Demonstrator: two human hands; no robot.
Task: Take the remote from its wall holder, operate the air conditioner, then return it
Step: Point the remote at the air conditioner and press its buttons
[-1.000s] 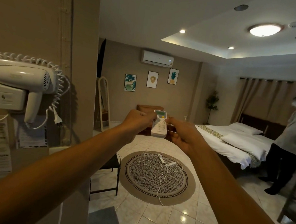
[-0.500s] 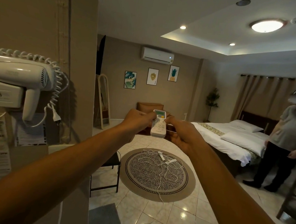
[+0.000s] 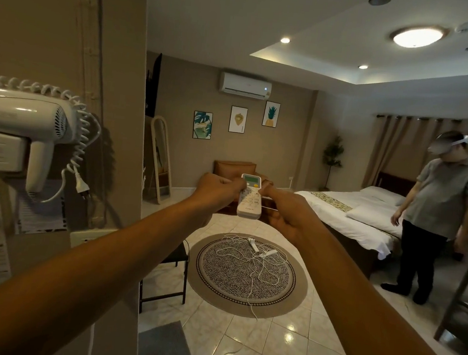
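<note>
I hold a white remote (image 3: 250,200) with a green display at arm's length, upright and pointing toward the white air conditioner (image 3: 246,85) high on the far wall, where a small light glows at the unit's right end. My left hand (image 3: 216,190) grips the remote's left side. My right hand (image 3: 284,208) holds its right side, thumb on the buttons. The wall holder for the remote is not in view.
A wall-mounted hair dryer (image 3: 21,126) with a coiled cord hangs on the left wall corner. A round rug (image 3: 247,274) with tangled white cables lies on the tiled floor. A black stool (image 3: 170,260), a bed (image 3: 358,216) and a standing person (image 3: 436,216) wearing a headset are nearby.
My hands and the remote stay almost still. The person by the bed has stepped left and turned toward the room. The view has shifted slightly.
</note>
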